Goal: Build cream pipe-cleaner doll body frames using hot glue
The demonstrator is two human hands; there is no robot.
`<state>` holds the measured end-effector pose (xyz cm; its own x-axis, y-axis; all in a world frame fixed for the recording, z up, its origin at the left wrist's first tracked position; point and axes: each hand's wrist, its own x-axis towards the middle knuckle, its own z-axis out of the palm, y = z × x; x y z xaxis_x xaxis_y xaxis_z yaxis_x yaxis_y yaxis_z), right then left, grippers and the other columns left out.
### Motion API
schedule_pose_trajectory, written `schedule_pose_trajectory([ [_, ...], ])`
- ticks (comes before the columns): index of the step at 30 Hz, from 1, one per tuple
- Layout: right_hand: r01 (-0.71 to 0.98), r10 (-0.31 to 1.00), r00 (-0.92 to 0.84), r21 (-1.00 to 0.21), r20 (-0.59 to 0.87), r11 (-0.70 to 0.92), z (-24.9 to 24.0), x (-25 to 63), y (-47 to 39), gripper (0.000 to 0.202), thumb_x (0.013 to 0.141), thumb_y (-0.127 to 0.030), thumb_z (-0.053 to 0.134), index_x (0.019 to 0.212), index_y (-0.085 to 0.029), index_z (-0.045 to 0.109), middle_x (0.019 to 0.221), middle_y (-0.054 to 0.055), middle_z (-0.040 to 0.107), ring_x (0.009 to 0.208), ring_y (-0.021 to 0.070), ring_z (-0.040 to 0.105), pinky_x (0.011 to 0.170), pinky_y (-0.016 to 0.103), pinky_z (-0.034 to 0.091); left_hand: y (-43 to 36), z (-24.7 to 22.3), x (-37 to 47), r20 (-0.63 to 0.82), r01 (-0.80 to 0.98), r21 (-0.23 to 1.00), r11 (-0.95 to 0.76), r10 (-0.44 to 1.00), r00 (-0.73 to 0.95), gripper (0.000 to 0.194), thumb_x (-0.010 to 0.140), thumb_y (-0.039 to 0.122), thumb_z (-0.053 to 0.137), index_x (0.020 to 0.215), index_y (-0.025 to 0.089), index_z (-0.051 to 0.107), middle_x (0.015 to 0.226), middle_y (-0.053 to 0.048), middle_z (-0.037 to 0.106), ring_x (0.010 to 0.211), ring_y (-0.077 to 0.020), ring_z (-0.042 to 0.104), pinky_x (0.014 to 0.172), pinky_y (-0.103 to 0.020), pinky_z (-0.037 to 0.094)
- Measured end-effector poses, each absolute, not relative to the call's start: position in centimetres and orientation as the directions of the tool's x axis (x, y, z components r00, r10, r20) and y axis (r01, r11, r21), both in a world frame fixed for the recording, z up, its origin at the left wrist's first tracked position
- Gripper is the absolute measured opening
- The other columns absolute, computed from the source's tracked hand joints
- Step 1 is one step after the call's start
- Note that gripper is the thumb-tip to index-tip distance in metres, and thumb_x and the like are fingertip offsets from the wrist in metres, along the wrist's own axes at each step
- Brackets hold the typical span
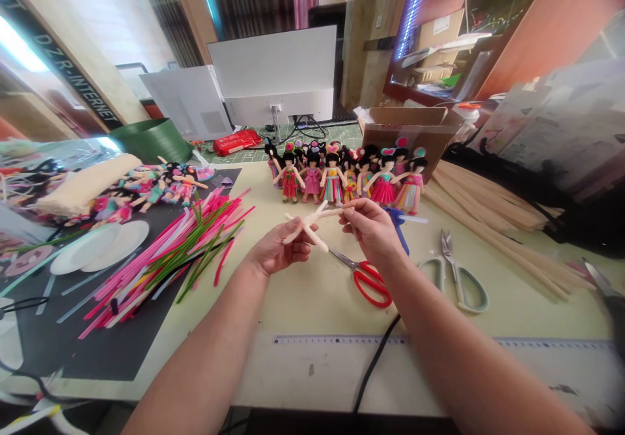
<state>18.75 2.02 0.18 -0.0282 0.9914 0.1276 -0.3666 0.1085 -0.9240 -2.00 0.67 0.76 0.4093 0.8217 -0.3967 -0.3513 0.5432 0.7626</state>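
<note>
Between my hands is a cream pipe-cleaner figure [315,232] with several fuzzy limbs sticking out. My left hand [286,246] is closed around its body end, thumb on top. My right hand [368,226] pinches the tip of a long limb that stretches to the right. Below the figure, red-handled scissors [372,284] lie on the table, their blades pointing up and left. A blue glue gun [399,230] lies partly hidden behind my right hand. Just beyond stand several finished pipe-cleaner dolls [333,178] with black hair and colourful dresses.
Pink and green pipe cleaners [180,252] are heaped at left on a dark mat, beside white discs [114,246]. Grey-handled scissors [454,275] and cream pipe cleaners [498,226] lie at right. A ruler [336,340] runs along the front; a cardboard box [410,129] stands behind.
</note>
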Motion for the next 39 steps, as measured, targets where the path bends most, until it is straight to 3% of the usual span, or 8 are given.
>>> schedule_pose_trajectory([
  [4, -0.394, 0.996, -0.031, -0.917, 0.084, 0.065, 0.4, 18.7, 1.9, 0.017, 0.071, -0.03, 0.078, 0.079, -0.019, 0.069, 0.071, 0.0, 0.064, 0.06, 0.0088, 0.055, 0.054, 0.021, 0.043, 0.7, 0.6, -1.9, -0.328, -0.333, 0.829, 0.449, 0.873, 0.36, 0.025, 0.079, 0.031, 0.071, 0.095, 0.011, 0.071, 0.083, -0.008, 0.072, 0.054, -0.0075, 0.061, 0.05, -0.018, 0.049],
  [8, -0.445, 0.997, -0.031, -0.894, 0.064, 0.043, 0.5, 18.7, 2.0, 0.018, 0.069, -0.031, 0.079, 0.076, -0.018, 0.067, 0.069, 0.0, 0.063, 0.057, 0.0085, 0.052, 0.051, 0.022, 0.04, 0.8, 0.4, -1.5, -0.253, -0.266, 0.906, 0.33, 0.925, 0.284, 0.026, 0.074, 0.032, 0.076, 0.092, 0.014, 0.071, 0.096, -0.009, 0.072, 0.053, -0.0049, 0.057, 0.049, -0.018, 0.046],
  [15, -0.463, 0.995, -0.035, -0.884, 0.095, 0.068, 0.5, 18.5, 2.0, 0.02, 0.072, -0.033, 0.077, 0.075, -0.018, 0.065, 0.067, 0.0, 0.061, 0.052, 0.0071, 0.046, 0.047, 0.022, 0.034, 1.0, 0.0, -0.9, -0.086, -0.166, 0.98, 0.106, 0.989, 0.122, 0.033, 0.069, 0.034, 0.078, 0.096, 0.017, 0.072, 0.093, -0.006, 0.071, 0.057, -0.0068, 0.057, 0.055, -0.021, 0.045],
  [19, -0.481, 0.998, -0.023, -0.876, 0.056, 0.038, 0.6, 18.6, 1.9, 0.021, 0.071, -0.034, 0.077, 0.075, -0.018, 0.064, 0.066, 0.0, 0.061, 0.051, 0.007, 0.045, 0.046, 0.022, 0.033, 0.7, 0.2, -0.6, 0.093, 0.029, 0.995, -0.094, 0.995, 0.035, 0.03, 0.073, 0.034, 0.075, 0.099, 0.018, 0.073, 0.083, -0.005, 0.07, 0.068, -0.013, 0.061, 0.067, -0.027, 0.049],
  [25, -0.475, 0.995, -0.007, -0.875, -0.102, -0.093, 0.8, 18.5, 1.9, 0.026, 0.06, -0.03, 0.081, 0.069, -0.018, 0.06, 0.062, -0.002, 0.057, 0.048, 0.0059, 0.041, 0.041, 0.021, 0.026, -0.2, 0.9, -0.4, 0.412, 0.3, 0.866, -0.4, 0.911, 0.026, 0.018, 0.079, 0.027, 0.068, 0.095, 0.027, 0.075, 0.105, -0.008, 0.067, 0.101, -0.022, 0.06, 0.094, -0.033, 0.045],
  [31, -0.486, 0.994, 0.002, -0.868, -0.112, -0.097, 0.6, 18.6, 2.1, 0.031, 0.054, -0.029, 0.083, 0.065, -0.017, 0.057, 0.056, -0.004, 0.052, 0.045, 0.0042, 0.035, 0.039, 0.019, 0.019, -0.2, 0.5, -0.6, 0.445, 0.43, 0.785, -0.445, 0.889, 0.107, 0.023, 0.085, 0.027, 0.06, 0.104, 0.029, 0.072, 0.112, -0.008, 0.064, 0.106, -0.0231, 0.058, 0.101, -0.037, 0.041],
  [36, -0.481, 0.998, 0.013, -0.875, -0.066, -0.051, 0.6, 18.6, 2.1, 0.029, 0.055, -0.029, 0.083, 0.066, -0.017, 0.059, 0.058, -0.002, 0.056, 0.047, 0.0052, 0.042, 0.04, 0.018, 0.025, -0.3, 0.6, -0.4, 0.484, 0.497, 0.73, -0.468, 0.869, 0.108, 0.022, 0.087, 0.029, 0.058, 0.105, 0.028, 0.07, 0.117, -0.009, 0.062, 0.111, -0.0233, 0.056, 0.104, -0.038, 0.039],
  [39, -0.481, 0.999, 0.019, -0.877, -0.031, -0.018, 0.7, 18.6, 2.1, 0.029, 0.057, -0.032, 0.083, 0.071, -0.018, 0.061, 0.063, -0.001, 0.06, 0.051, 0.0065, 0.049, 0.043, 0.019, 0.031, -0.4, 0.7, -0.3, 0.488, 0.475, 0.772, -0.423, 0.873, -0.016, 0.03, 0.083, 0.03, 0.064, 0.113, 0.027, 0.065, 0.121, -0.008, 0.06, 0.109, -0.0219, 0.057, 0.101, -0.036, 0.042],
])
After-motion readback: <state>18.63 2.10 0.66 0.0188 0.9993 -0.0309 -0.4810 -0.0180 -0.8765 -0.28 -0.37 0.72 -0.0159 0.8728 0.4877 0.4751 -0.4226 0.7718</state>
